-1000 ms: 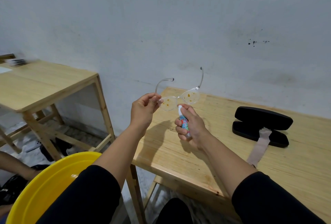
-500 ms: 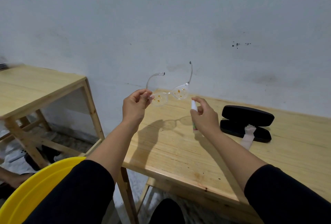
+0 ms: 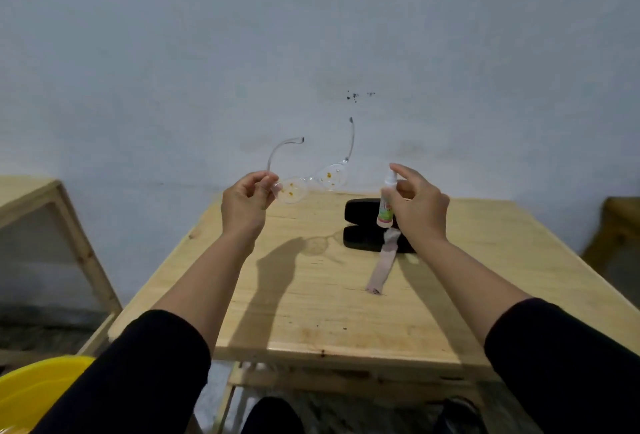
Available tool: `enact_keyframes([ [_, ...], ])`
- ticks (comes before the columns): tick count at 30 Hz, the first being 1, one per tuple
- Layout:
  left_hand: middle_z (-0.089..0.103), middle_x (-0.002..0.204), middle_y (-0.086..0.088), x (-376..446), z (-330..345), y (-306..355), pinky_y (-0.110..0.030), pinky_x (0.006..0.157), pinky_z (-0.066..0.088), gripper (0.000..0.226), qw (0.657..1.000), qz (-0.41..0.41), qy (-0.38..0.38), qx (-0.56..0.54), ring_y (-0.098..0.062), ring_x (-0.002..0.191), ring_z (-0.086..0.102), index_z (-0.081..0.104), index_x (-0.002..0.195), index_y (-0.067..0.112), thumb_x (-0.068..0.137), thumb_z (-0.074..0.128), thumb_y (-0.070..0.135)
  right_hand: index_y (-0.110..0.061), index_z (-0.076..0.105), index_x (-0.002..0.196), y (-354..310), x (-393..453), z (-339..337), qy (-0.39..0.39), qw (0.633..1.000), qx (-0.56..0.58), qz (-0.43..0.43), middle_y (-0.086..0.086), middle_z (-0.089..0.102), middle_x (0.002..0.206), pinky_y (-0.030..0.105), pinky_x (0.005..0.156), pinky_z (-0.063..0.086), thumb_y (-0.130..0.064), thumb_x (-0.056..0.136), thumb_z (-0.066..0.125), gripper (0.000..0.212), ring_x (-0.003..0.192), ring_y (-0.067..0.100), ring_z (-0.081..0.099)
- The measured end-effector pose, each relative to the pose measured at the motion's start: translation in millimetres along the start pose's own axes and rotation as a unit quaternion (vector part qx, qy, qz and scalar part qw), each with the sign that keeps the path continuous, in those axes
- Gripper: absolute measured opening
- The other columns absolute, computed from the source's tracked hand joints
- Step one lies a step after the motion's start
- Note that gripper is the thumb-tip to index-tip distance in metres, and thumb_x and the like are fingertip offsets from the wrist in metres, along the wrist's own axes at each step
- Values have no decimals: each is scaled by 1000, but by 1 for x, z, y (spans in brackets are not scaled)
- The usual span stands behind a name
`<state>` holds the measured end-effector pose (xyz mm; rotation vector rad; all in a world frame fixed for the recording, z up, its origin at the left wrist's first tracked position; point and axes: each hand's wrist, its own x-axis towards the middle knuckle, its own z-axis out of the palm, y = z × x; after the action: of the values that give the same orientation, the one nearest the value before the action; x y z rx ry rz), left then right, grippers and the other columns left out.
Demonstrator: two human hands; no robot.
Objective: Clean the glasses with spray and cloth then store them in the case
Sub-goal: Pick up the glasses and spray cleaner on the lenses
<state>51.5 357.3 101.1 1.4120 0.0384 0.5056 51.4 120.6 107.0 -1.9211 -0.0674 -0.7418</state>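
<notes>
Left hand (image 3: pixel 246 198) is raised over the desk (image 3: pixel 311 302), its grip closed w/ thumb and fingers pinching the left end of the glasses (image 3: pixel 308 184) by the hinge, so the clear frame hangs in the air above the desk's far left part, lenses facing the camera and both temple arms pointing up toward the wall (image 3: pixel 311 35). Both lenses carry small orange-yellow specks. Right hand (image 3: pixel 417 206) is also up over the desk, right of the glasses and apart from them, grip wrapped round a small white spray bottle (image 3: pixel 387 203) held upright, index finger resting on the nozzle top; bottle label is green/pink, text too small to read. Black case (image 3: pixel 363 225) lies open on the desk behind the right hand, partly hidden by it and the bottle. A folded beige cloth (image 3: pixel 381 267) trails from the case toward the desk's near edge, 1 end on the case, the rest flat on the wood. Shadow of the glasses falls on the desk left of the case. Off the desk's near left corner a yellow tub (image 3: pixel 38 388) shows; further left stands a 2nd wooden table (image 3: pixel 31 191)
</notes>
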Motion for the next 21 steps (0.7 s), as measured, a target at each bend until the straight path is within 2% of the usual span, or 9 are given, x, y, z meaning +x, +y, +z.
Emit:
enact_keyframes([
  [10,64,79,-3,-28,108,-7,-20,82,53,12,993,-4,-112,-32,-3,70,67,66,89,10,92,55,12,-21,64,113,24,-2,-139,127,989,-78,13,-2,64,87,-5,63,37,-13,82,64,32,77,6,60],
  [13,64,78,-2,-41,143,-11,-15,76,53,10,988,-8,-147,-48,0,69,66,66,85,12,91,57,10,-22,63,114,35,-10,-185,162,979,-119,30,-3,64,89,-3,62,39,-15,83,64,32,79,7,60],
  [18,64,78,-3,-67,190,-20,-12,73,52,10,978,-25,-191,-77,-4,73,66,65,90,6,91,56,8,-22,60,117,63,-31,-243,182,965,-169,89,0,65,98,24,80,49,-13,85,62,34,91,13,60],
  [21,66,80,-1,-80,211,-29,-16,74,54,12,975,-36,-208,-73,-7,77,67,67,92,9,92,56,14,-23,58,117,78,-48,-265,170,957,-202,117,-3,62,97,30,87,49,-12,86,62,33,92,14,59],
])
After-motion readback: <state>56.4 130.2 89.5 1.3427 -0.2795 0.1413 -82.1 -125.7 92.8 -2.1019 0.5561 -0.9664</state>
